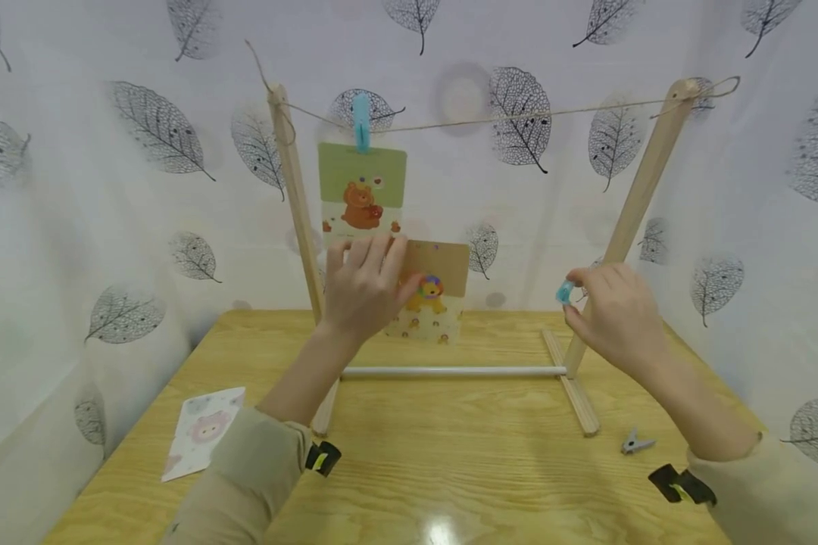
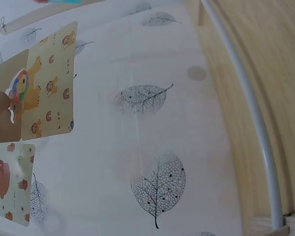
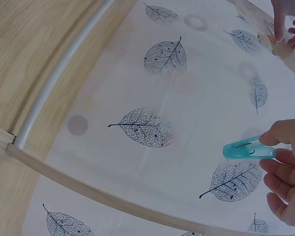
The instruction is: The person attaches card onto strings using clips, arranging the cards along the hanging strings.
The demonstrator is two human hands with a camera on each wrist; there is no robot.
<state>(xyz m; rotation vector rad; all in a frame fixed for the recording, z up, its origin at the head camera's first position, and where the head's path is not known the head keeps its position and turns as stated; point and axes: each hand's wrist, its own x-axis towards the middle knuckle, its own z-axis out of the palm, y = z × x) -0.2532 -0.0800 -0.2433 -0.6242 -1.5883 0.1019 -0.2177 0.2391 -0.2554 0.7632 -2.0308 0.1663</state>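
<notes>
My left hand [image 1: 363,291] pinches a card with a lion picture [image 1: 443,265] by its left side, below the string. Behind and above that hand, a green card with a bear [image 1: 361,200] hangs from the string, held by a blue clothespin [image 1: 361,121]. Over at the right post, my right hand [image 1: 613,310] pinches a second blue clothespin [image 1: 564,291] between thumb and fingers. In the right wrist view this translucent clothespin [image 3: 248,148] points away from the fingertips. The lion card [image 2: 51,83] shows at the left of the left wrist view.
A twine string [image 1: 491,119] runs between two wooden posts [image 1: 644,189], joined low down by a white bar [image 1: 450,371]. On the wooden table lie a white card with a pink animal [image 1: 204,431] at left and a grey clothespin [image 1: 636,441] at right. A leaf-patterned curtain [image 1: 409,189] stands behind.
</notes>
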